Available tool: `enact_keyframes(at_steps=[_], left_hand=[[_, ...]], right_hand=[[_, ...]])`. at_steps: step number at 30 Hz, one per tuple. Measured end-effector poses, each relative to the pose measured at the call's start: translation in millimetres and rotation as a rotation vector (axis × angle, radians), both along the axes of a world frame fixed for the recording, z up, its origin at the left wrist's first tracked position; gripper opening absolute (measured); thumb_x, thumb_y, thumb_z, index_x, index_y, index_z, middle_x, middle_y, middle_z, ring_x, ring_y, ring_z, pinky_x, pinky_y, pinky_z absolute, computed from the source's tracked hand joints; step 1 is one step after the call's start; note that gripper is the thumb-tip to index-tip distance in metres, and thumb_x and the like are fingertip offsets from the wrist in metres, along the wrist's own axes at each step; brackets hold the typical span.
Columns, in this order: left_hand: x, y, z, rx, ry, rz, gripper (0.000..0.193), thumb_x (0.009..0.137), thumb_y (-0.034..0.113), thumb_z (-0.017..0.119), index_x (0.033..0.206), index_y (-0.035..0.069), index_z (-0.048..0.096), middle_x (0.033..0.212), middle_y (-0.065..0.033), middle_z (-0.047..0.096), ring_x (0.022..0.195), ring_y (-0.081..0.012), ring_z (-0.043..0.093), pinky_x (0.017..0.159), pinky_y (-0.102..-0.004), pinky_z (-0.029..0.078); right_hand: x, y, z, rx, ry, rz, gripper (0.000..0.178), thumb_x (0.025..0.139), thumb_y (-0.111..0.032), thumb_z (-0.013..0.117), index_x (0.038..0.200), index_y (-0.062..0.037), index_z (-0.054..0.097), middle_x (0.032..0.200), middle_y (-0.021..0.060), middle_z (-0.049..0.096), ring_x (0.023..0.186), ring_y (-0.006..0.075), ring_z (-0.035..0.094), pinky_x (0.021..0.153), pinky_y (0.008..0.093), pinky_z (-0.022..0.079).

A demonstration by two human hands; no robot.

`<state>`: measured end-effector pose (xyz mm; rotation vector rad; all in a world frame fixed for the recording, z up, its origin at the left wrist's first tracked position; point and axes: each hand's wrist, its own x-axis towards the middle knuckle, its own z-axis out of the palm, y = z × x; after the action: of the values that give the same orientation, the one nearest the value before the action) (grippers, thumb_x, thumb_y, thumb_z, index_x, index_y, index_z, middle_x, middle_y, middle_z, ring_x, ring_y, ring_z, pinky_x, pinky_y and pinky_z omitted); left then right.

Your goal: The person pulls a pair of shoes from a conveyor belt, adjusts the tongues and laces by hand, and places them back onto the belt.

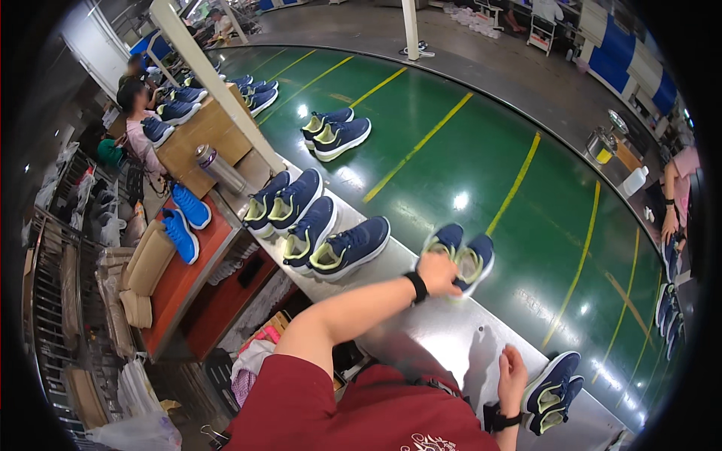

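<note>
My left hand [438, 273] reaches across to the belt's near edge, its fingers closed at the heel end of a pair of navy sneakers [475, 259] with lime-green linings and white soles. Their toes point away from me. Lower right, my right hand [513, 376] is held up over the metal ledge, fingers extended and nothing in them. Just right of it lies another pair of navy sneakers [553, 385], apart from the hand. Two more pairs of navy sneakers [352, 246] stand on the ledge left of my left hand.
A green conveyor belt [421, 180] with yellow cross lines carries another sneaker pair [344, 138]. Bright blue shoes [180, 233] rest on a red shelf [167, 312] at left. A steel flask [218, 167] stands by a cardboard box [188, 154] and white post [218, 83]. Co-workers sit beyond.
</note>
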<state>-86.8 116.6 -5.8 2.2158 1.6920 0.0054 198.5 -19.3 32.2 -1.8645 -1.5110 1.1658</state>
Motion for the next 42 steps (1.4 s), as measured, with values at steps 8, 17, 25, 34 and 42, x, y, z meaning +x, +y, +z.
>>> enact_keyframes(at_steps=[8, 17, 25, 34, 42], left_hand=[[110, -151, 4, 0.027, -0.375, -0.196, 0.035, 0.072, 0.034, 0.071, 0.102, 0.016, 0.065, 0.082, -0.0144, 0.058, 0.082, -0.0301, 0.059, 0.069, -0.0435, 0.043], [105, -179, 28, 0.113, -0.336, -0.277, 0.034, 0.077, 0.022, 0.071, 0.107, 0.008, 0.063, 0.085, -0.0101, 0.064, 0.081, -0.0295, 0.062, 0.068, -0.0373, 0.049], [160, -177, 19, 0.235, -0.625, -0.233, 0.034, 0.075, 0.01, 0.072, 0.107, 0.004, 0.062, 0.101, -0.0109, 0.063, 0.089, -0.0277, 0.06, 0.076, -0.0368, 0.049], [185, -167, 9, 0.366, -0.414, -0.551, 0.03, 0.065, -0.003, 0.064, 0.095, 0.0, 0.064, 0.089, -0.0055, 0.058, 0.082, -0.0232, 0.056, 0.066, -0.0328, 0.049], [179, -177, 13, 0.25, -0.476, -0.197, 0.047, 0.069, 0.009, 0.075, 0.111, -0.004, 0.057, 0.093, -0.0104, 0.058, 0.089, -0.0283, 0.057, 0.071, -0.0344, 0.049]], right_hand=[[11, -11, -39, -0.041, 0.057, 0.075, 0.075, 0.082, -0.018, 0.065, 0.143, 0.0007, 0.027, 0.13, 0.0245, 0.051, 0.12, 0.0322, 0.052, 0.098, 0.037, 0.041], [35, -13, -69, 0.084, -0.194, 0.168, 0.065, 0.083, -0.018, 0.056, 0.139, -0.0033, 0.028, 0.081, 0.0296, 0.062, 0.079, 0.0465, 0.061, 0.071, 0.0499, 0.047], [55, -72, -56, 0.096, -0.208, 0.152, 0.059, 0.081, -0.007, 0.052, 0.132, 0.0126, 0.029, 0.099, 0.0304, 0.06, 0.085, 0.0463, 0.06, 0.075, 0.0488, 0.049], [57, -73, -63, 0.148, -0.346, 0.284, 0.064, 0.082, -0.011, 0.058, 0.129, 0.0193, 0.027, 0.09, 0.0265, 0.06, 0.075, 0.0395, 0.064, 0.063, 0.0419, 0.053], [91, -56, -39, -0.078, 0.061, 0.219, 0.048, 0.083, -0.011, 0.057, 0.125, 0.0077, 0.046, 0.097, 0.0242, 0.064, 0.078, 0.0339, 0.066, 0.073, 0.0377, 0.051]])
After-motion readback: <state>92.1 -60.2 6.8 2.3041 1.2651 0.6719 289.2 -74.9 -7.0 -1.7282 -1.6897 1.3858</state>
